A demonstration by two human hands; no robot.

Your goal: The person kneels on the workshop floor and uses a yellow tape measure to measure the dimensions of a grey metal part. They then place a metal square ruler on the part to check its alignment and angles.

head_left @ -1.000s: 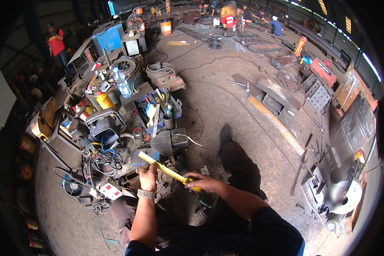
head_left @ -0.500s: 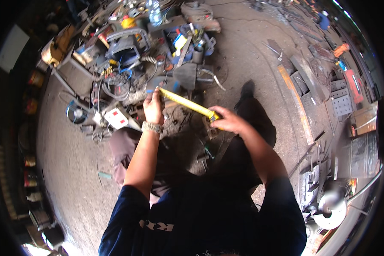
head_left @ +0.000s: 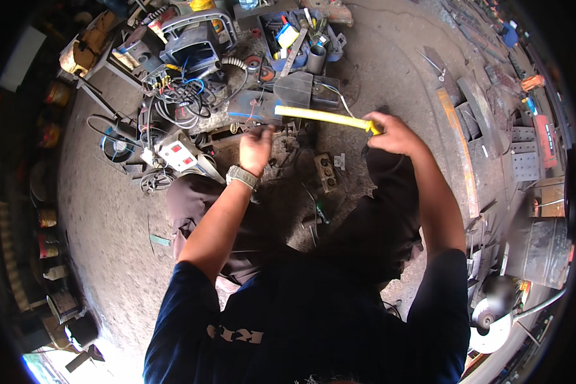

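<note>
The case of the yellow tape measure (head_left: 323,116) is gripped in the right hand (head_left: 395,134), with the fingers wrapped around it and the forearm angled up and inward. The blade is extended leftward above the floor, its free end seen against a dark flat plate (head_left: 253,106). The left hand (head_left: 256,152) is held just below that end, fingers curled; whether anything is pinched there cannot be told. A watch (head_left: 243,177) is worn on the left wrist.

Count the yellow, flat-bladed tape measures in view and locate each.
1: the yellow tape measure, held in the right hand, its far end near the left hand. Others may be hidden.
</note>
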